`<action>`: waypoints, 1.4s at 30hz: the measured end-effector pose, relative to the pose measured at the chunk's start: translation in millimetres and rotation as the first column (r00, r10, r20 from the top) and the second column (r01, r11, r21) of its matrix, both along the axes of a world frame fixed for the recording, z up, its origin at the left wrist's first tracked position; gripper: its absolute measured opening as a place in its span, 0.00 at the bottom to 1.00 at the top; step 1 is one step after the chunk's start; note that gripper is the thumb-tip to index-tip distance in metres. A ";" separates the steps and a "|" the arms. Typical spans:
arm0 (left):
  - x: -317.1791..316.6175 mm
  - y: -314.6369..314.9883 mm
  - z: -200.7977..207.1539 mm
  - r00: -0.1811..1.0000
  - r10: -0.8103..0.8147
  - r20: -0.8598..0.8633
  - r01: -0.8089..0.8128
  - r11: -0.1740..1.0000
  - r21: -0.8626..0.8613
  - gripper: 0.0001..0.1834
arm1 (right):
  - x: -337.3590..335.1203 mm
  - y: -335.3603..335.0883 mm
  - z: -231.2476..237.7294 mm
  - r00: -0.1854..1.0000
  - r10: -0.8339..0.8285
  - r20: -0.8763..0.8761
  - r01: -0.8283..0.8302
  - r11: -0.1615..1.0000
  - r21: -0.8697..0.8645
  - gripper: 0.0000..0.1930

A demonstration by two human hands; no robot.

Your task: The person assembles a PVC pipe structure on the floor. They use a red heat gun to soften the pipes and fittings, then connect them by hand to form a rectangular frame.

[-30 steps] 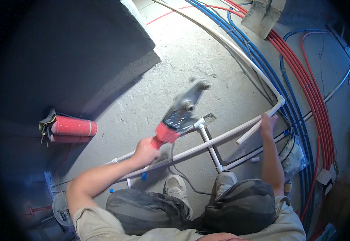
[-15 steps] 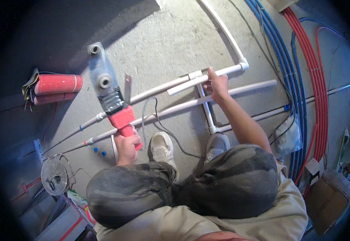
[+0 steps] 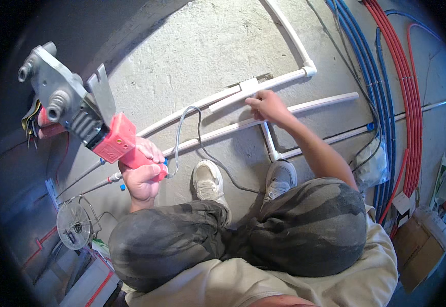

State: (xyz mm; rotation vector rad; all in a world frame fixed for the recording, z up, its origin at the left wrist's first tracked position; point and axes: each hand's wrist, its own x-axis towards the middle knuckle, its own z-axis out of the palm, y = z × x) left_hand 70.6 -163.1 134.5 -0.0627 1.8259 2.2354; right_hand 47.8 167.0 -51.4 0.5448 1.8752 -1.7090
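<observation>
In my left hand (image 3: 143, 171) is the red handle of a pipe welding iron (image 3: 115, 137), raised and slanting toward the upper left. Its grey metal plate carries heating sockets. A grey cord (image 3: 178, 138) runs from the handle. My right hand (image 3: 271, 107) is over the pipes, its fingers curled and pressed together; whatever they hold, if anything, is hidden. Beside those fingers lies the free end of a short white pipe (image 3: 233, 100), which joins a white elbow (image 3: 309, 68). Behind it is a white tee (image 3: 248, 84) on a longer pipe (image 3: 182, 113).
Another white pipe (image 3: 325, 103) crosses the floor before my shoes (image 3: 207, 181). Blue pipes (image 3: 363, 61) and red pipes (image 3: 399, 66) run along the right. A round fan (image 3: 73, 225) stands at left, near a red roll (image 3: 49, 128). A cardboard box (image 3: 419, 250) sits at lower right.
My left hand has lifted the welding iron and swung its head to the left. My right hand has shifted left and its fingers have curled in, off their earlier grip on the short pipe.
</observation>
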 end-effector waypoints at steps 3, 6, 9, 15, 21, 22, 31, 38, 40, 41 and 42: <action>-12.1 13.4 16.9 0.988 -0.136 -0.080 0.143 0.985 0.099 0.17 | 13.5 -30.8 24.7 0.913 0.198 -0.356 -0.184 0.980 0.073 0.33; -19.9 33.8 28.9 0.959 -0.254 -0.128 0.271 0.951 0.147 0.17 | 18.8 -62.7 52.6 0.819 0.235 -0.523 -0.367 0.915 -0.164 0.48; -24.9 50.3 36.9 0.937 -0.324 -0.134 0.349 0.900 0.263 0.17 | 24.5 -87.1 70.3 0.786 0.155 -0.598 -0.462 0.790 -0.402 0.56; -30.0 58.5 30.3 0.993 -0.088 -0.085 0.102 0.977 0.186 0.14 | 45.0 -94.5 52.4 0.848 0.234 -0.475 -0.257 0.966 0.016 0.37; -78.3 16.3 -39.0 0.976 0.214 -0.031 -0.211 0.910 -0.358 0.12 | 51.8 -66.7 11.7 0.925 0.033 -0.379 0.009 0.994 0.108 0.25; -90.5 3.2 -55.6 0.971 0.226 -0.084 -0.239 0.855 -0.460 0.10 | 55.3 -63.8 7.4 0.917 0.064 -0.393 -0.013 0.991 0.132 0.23; -163.8 -72.2 -181.9 0.983 0.153 -0.101 -0.155 0.402 -0.903 0.07 | 90.3 -54.4 -12.9 0.928 0.150 -0.341 -0.069 0.968 0.241 0.18; -204.1 -90.5 -221.7 0.979 0.183 -0.086 -0.150 0.377 -0.914 0.04 | 99.2 -53.2 0.1 0.926 0.266 -0.269 -0.201 0.948 0.248 0.17; -210.9 -96.5 -235.7 0.980 0.184 -0.070 -0.146 0.441 -0.886 0.03 | 104.0 -55.4 7.0 0.921 0.322 -0.217 -0.259 0.926 0.276 0.17; -212.2 -99.4 -242.6 0.981 0.192 -0.034 -0.129 0.508 -0.852 0.03 | 106.8 -57.5 10.7 0.923 0.327 -0.203 -0.265 0.922 0.281 0.17; -212.4 -103.0 -248.4 0.985 0.169 -0.021 -0.105 0.507 -0.855 0.05 | 108.8 -59.2 14.3 0.926 0.333 -0.177 -0.278 0.920 0.276 0.17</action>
